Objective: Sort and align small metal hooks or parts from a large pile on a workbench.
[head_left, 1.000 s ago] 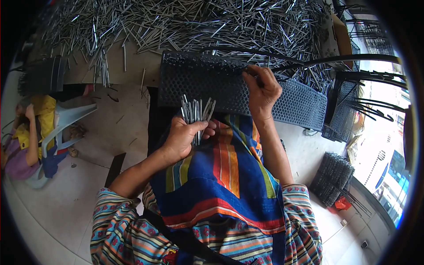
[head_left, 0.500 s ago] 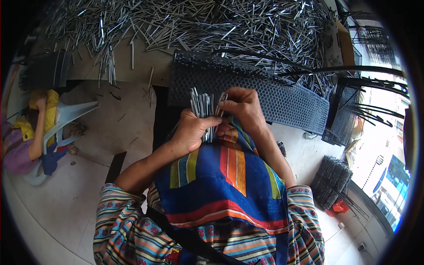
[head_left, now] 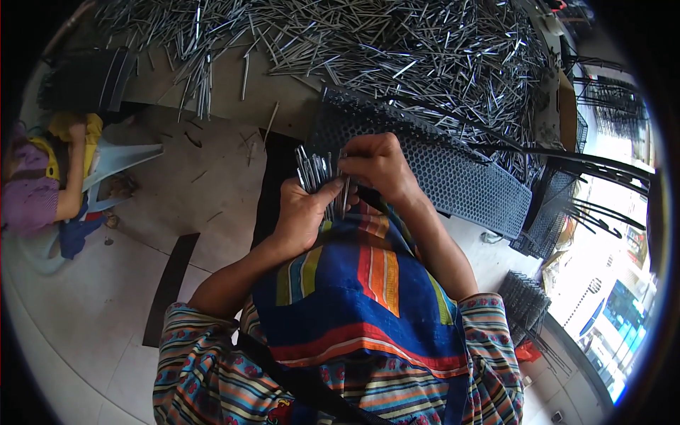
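Note:
My left hand (head_left: 300, 212) is closed round a bundle of thin silvery metal strips (head_left: 315, 170), its thumb laid across them. The strips stand upright above my lap, their tops fanned a little apart. Close against the bundle's right side, my right hand (head_left: 379, 164) pinches one or more strips between thumb and fingers; how many I cannot tell. Both hands are above a blue apron (head_left: 333, 283) with red, orange and green stripes. Just beyond my right hand lies a dark perforated metal tray (head_left: 460, 180).
A large heap of loose metal strips (head_left: 397, 57) covers the worktable (head_left: 234, 92) ahead. At the left a person in purple and yellow (head_left: 42, 177) sits on a pale plastic chair (head_left: 124, 166). Dark wire racks (head_left: 524, 304) stand on the floor at right.
The view has shifted, so the table and tray sit farther right. My right hand has moved slightly left, closer to the bundle, and its thumb and fingers are pinched together at the strips.

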A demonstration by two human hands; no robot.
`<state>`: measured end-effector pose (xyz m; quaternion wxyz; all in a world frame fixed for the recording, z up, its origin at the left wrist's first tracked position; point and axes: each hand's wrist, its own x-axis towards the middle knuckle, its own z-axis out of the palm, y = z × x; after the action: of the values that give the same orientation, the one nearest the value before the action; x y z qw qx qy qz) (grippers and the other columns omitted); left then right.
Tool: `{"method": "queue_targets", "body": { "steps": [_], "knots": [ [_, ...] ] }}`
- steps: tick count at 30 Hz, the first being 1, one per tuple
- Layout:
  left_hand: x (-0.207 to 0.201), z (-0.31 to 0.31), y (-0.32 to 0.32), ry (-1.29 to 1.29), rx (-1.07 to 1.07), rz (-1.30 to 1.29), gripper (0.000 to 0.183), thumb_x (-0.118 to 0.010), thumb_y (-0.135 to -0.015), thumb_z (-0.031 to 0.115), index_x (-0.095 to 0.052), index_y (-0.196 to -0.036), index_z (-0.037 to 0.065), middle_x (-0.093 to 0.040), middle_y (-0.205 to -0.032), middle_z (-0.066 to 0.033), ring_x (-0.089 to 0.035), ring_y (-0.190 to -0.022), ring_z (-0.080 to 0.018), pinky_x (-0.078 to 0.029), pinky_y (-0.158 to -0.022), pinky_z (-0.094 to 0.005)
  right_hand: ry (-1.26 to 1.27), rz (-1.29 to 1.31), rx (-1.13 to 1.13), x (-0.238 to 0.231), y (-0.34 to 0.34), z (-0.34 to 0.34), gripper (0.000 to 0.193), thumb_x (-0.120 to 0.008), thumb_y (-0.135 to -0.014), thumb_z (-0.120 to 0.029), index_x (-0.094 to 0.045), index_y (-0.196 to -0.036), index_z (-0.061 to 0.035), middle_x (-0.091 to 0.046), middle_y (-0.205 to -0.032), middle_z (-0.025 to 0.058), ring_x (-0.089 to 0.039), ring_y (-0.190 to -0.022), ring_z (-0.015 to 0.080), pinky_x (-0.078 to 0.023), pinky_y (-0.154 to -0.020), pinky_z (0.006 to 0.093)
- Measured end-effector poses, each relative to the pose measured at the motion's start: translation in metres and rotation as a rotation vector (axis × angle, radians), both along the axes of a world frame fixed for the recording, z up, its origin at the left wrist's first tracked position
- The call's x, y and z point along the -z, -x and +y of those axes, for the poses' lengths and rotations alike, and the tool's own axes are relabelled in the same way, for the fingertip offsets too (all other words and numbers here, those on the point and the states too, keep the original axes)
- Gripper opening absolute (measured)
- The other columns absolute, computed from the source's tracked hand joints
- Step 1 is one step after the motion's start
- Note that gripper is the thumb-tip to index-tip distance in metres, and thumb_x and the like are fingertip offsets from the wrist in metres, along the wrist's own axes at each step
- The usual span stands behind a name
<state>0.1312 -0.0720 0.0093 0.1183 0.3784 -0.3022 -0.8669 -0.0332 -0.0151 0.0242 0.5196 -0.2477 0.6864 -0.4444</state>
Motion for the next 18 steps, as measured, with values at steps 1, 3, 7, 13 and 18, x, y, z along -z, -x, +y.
{"method": "queue_targets", "body": {
  "steps": [1,3,7,13,18],
  "knots": [
    [0.000,-0.002,-0.001,-0.047,-0.021,-0.014,0.012,-0.059,-0.090,0.004,-0.062,-0.100,-0.002,-0.069,-0.089,-0.0150,-0.069,-0.076,-0.0237,-0.058,-0.069,-0.0331,-0.017,0.004,-0.050,0.001,-0.002,-0.002,0.008,-0.065,-0.079,-0.004,-0.066,-0.082,0.0026,-0.055,-0.058,-0.0012,-0.044,-0.048,0.0035,-0.032,-0.043,0.0205],
    [-0.001,-0.006,-0.003,-0.019,-0.045,-0.074,0.011,-0.059,-0.089,0.005,-0.064,-0.097,-0.003,-0.069,-0.085,-0.0132,-0.068,-0.072,-0.0205,-0.055,-0.065,-0.0303,-0.017,-0.032,0.045,0.000,-0.008,-0.003,0.007,-0.066,-0.080,-0.004,-0.067,-0.082,0.0019,-0.056,-0.060,-0.0008,-0.044,-0.048,0.0038,-0.032,-0.044,0.0205],
    [0.005,-0.008,-0.019,-0.064,0.076,-0.126,0.012,-0.059,-0.089,0.005,-0.065,-0.094,-0.004,-0.068,-0.080,-0.0112,-0.067,-0.069,-0.0174,-0.054,-0.064,-0.0289,0.206,0.061,0.479,-0.004,-0.004,-0.007,0.005,-0.065,-0.083,-0.002,-0.068,-0.085,0.0017,-0.057,-0.064,-0.0008,-0.044,-0.050,0.0033,-0.032,-0.045,0.0197],
    [0.018,-0.001,-0.034,0.018,0.366,-0.066,0.017,-0.057,-0.089,0.004,-0.063,-0.103,-0.004,-0.068,-0.084,-0.0111,-0.066,-0.074,-0.0179,-0.052,-0.070,-0.0295,0.552,0.611,0.360,0.004,0.005,-0.032,0.010,-0.066,-0.079,0.006,-0.068,-0.087,0.0002,-0.060,-0.074,-0.0006,-0.047,-0.057,0.0034,-0.036,-0.051,0.0186],
    [0.007,-0.008,-0.031,0.016,0.228,-0.059,0.017,-0.057,-0.089,0.004,-0.063,-0.103,-0.002,-0.068,-0.084,-0.0101,-0.065,-0.072,-0.0163,-0.051,-0.065,-0.0292,0.573,0.806,0.240,0.008,0.003,-0.038,0.014,-0.070,-0.072,0.007,-0.068,-0.085,0.0003,-0.064,-0.078,0.0063,-0.060,-0.067,0.0110,-0.046,-0.059,0.0228]
  ]
}}
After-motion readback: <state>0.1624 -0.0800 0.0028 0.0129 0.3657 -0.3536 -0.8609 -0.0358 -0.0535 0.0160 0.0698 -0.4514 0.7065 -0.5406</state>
